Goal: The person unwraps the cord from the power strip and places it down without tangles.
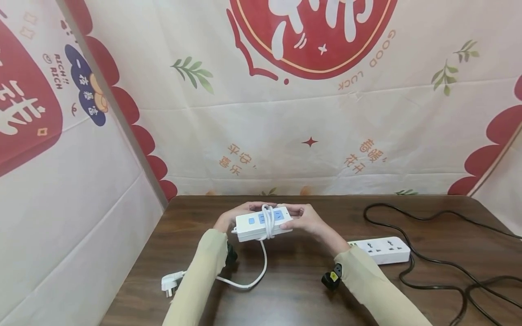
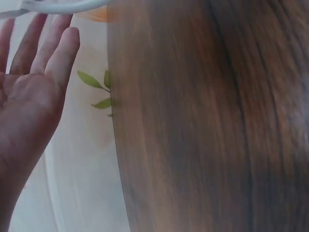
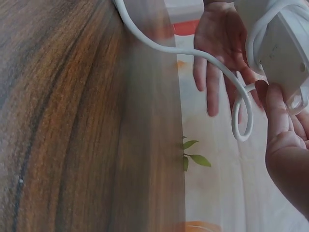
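Note:
I hold a white power strip (image 1: pixel 261 222) with blue sockets above the brown table (image 1: pixel 293 294), one hand at each end. Its white cord (image 1: pixel 267 222) is looped round its middle. My left hand (image 1: pixel 229 219) lies flat against the left end, and the left wrist view shows that hand (image 2: pixel 29 92) with palm open and fingers straight. My right hand (image 1: pixel 306 218) grips the right end. In the right wrist view its thumb (image 3: pixel 276 113) presses the power strip (image 3: pixel 285 53). The loose cord (image 3: pixel 193 50) hangs down to a white plug (image 1: pixel 169 284) lying on the table.
A second white power strip (image 1: pixel 381 249) lies on the table to the right, with a long black cord (image 1: pixel 432 262) snaking around it toward the right edge. Printed cloth walls (image 1: pixel 285 136) close in the back and left sides.

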Available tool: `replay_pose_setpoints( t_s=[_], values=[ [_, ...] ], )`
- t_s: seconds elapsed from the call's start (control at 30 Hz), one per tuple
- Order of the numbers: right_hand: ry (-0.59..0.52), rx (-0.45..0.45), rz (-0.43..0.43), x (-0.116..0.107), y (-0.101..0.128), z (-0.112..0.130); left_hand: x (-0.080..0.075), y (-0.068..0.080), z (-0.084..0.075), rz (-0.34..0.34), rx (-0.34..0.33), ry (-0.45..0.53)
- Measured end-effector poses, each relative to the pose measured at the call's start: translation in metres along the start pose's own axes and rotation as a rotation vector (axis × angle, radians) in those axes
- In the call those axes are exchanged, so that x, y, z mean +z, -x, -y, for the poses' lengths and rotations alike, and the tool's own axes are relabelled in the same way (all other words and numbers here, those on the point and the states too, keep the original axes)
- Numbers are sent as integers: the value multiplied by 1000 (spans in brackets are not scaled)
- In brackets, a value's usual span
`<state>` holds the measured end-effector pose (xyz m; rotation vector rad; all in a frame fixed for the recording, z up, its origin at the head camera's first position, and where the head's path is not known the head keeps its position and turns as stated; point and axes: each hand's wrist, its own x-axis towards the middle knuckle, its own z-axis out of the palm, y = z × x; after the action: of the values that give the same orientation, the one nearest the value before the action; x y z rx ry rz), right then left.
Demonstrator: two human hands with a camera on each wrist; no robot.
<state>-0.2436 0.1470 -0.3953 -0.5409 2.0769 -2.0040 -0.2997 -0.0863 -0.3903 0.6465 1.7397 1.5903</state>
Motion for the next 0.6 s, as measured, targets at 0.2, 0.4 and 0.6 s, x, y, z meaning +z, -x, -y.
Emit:
replay_pose_setpoints(
  t_s=[0.2, 0.4, 0.6],
  values=[
    [-4, -12, 20, 2, 0, -2, -5, -10, 8, -186, 9, -193],
    [12, -8, -51, 0, -2, -6, -17, -12, 15, -302, 58, -230],
    [22, -16, -68, -3, -3, -9, -21, -4, 9, -369, 71, -299]
  ],
)
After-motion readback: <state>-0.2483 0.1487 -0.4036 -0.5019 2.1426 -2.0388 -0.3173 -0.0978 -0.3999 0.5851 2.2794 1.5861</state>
